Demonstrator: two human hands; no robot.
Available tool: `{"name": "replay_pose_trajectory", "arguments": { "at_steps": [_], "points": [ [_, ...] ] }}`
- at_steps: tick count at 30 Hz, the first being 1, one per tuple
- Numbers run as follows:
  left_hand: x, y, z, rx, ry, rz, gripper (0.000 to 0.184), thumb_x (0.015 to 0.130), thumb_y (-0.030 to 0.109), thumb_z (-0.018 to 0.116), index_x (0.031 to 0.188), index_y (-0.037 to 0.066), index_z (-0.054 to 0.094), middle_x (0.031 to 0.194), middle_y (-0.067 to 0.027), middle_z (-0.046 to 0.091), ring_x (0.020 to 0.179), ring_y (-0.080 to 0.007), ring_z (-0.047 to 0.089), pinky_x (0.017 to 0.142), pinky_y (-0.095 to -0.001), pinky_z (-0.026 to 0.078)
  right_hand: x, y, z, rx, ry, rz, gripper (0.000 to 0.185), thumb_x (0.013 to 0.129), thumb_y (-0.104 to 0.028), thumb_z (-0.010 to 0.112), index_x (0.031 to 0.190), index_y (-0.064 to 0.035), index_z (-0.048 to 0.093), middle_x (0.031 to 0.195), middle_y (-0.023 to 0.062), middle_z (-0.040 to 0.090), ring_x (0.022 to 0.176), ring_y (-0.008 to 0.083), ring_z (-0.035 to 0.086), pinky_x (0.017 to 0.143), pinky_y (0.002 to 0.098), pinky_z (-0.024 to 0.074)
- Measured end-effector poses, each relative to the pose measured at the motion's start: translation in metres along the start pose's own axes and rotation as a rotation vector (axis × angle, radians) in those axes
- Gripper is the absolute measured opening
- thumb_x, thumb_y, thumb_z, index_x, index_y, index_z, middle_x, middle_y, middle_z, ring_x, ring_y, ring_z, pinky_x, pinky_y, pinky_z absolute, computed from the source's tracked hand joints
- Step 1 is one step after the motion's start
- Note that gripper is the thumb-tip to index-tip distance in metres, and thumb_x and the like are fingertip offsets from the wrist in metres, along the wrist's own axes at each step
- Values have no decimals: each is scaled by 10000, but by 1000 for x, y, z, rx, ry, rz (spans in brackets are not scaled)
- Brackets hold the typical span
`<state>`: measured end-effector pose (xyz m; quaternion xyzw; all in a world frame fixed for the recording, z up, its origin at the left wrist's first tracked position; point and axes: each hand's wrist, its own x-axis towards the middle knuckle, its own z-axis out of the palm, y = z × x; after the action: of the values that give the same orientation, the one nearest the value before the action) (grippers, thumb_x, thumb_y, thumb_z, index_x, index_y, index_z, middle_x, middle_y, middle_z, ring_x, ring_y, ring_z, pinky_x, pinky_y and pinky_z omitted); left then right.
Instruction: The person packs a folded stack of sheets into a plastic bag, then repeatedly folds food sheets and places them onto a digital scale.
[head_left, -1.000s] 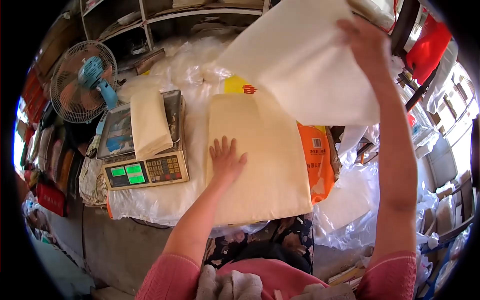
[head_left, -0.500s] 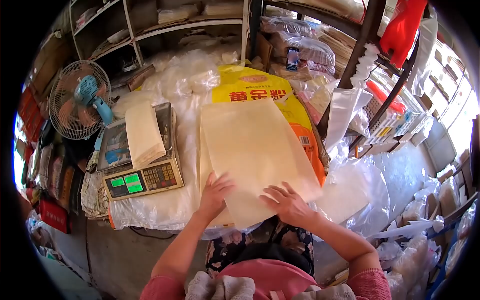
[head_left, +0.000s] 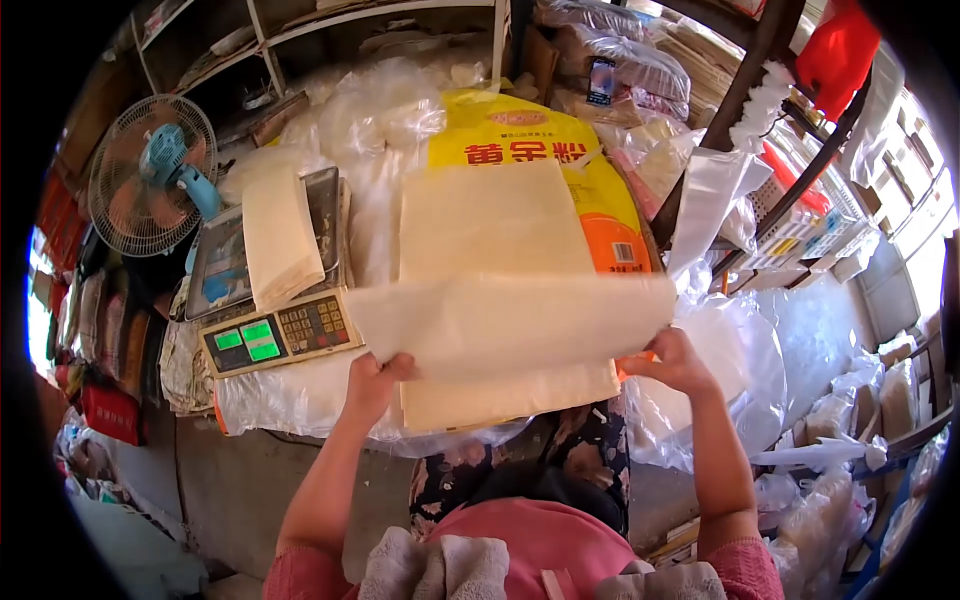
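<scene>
A thin cream sheet (head_left: 515, 320) is raised in a curve above a stack of like sheets (head_left: 485, 225). At its left end, my left hand (head_left: 378, 387) is closed with thumb and fingers on the lower corner. My right hand (head_left: 677, 362) pinches the opposite corner, on the right. The stack lies partly on a yellow and orange printed bag (head_left: 610, 205), and its middle is hidden behind the raised sheet. Left of it, a folded bundle of cream sheets (head_left: 280, 235) rests on a digital scale (head_left: 325, 318) with lit green displays.
A fan (head_left: 150, 175) stands at the far left. Clear plastic (head_left: 350, 120) covers the back of the table, under shelves (head_left: 375, 18). At the right are a dark metal frame (head_left: 745, 95), a white basket (head_left: 800, 225) and bagged goods (head_left: 845, 400). A phone (head_left: 600, 80) leans on wrapped bundles.
My hands were spread flat on the top sheet. Now they have moved apart and grip its two corners, with the sheet lifted and bowed across the stack. The view has shifted slightly.
</scene>
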<state>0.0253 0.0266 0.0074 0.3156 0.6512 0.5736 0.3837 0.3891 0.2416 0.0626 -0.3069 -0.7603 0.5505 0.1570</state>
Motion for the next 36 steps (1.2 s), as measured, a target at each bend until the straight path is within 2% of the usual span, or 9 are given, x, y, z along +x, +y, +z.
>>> {"name": "replay_pose_trajectory", "arguments": {
  "at_steps": [4,8,9,15,22,27,31,34,36],
  "points": [
    [35,15,8,276,188,-10,200,868,143,638,877,-57,645,718,-29,646,637,-111,609,639,-267,523,56,11,24,156,253,95,255,825,-85,676,1044,34,624,921,33,657,855,107,613,733,272,504],
    [72,-21,25,797,508,524,489,837,169,670,1264,12,490,1241,-178,555,1067,-295,578,868,-371,484,109,52,41,14,450,106,289,788,-117,658,1046,5,616,883,87,681,826,186,653,720,311,510],
    [66,-11,29,912,366,525,681,832,262,672,1396,64,345,1411,-203,382,1280,-354,392,1039,-444,345,118,66,42,-112,475,125,324,773,-132,660,1066,-2,609,882,106,684,828,212,660,725,327,511],
    [36,-19,55,1247,-153,422,723,834,502,609,1396,92,410,1474,-163,324,1395,-327,245,1130,-537,153,119,61,42,-409,504,162,515,759,-186,662,1224,-21,514,1090,206,622,989,340,611,851,411,480],
    [38,-40,53,1233,-86,600,633,848,443,604,1354,88,464,1465,-164,329,1379,-338,266,1115,-522,203,94,28,97,-845,517,-295,594,900,-182,537,1440,-82,310,1496,216,237,1373,392,247,1119,455,248],
    [42,-41,23,1344,-132,716,428,800,193,605,1205,59,560,1325,-148,503,1235,-305,465,1037,-438,358,94,69,120,-979,385,-221,509,930,-242,494,1393,-59,386,1489,193,280,1377,405,244,1102,571,207],
    [39,-13,-1,1137,48,814,148,714,79,609,854,31,609,916,-111,672,844,-296,634,881,-428,435,90,15,130,-801,195,-167,562,925,-269,510,1419,-63,339,1471,197,307,1372,386,265,1089,574,234],
    [16,29,20,1026,-59,648,294,696,16,648,989,36,620,1028,-132,648,950,-318,614,880,-398,462,83,-35,159,-765,88,-414,594,891,-199,547,1416,-59,308,1362,196,451,1291,345,406,1044,576,302],
    [11,34,42,775,231,772,426,700,-12,671,1111,45,578,1102,-134,624,1040,-291,595,933,-370,439,103,-49,154,-926,16,-281,556,786,-61,570,1321,-55,420,1222,156,568,1167,328,518,985,531,374]
  ]
}}
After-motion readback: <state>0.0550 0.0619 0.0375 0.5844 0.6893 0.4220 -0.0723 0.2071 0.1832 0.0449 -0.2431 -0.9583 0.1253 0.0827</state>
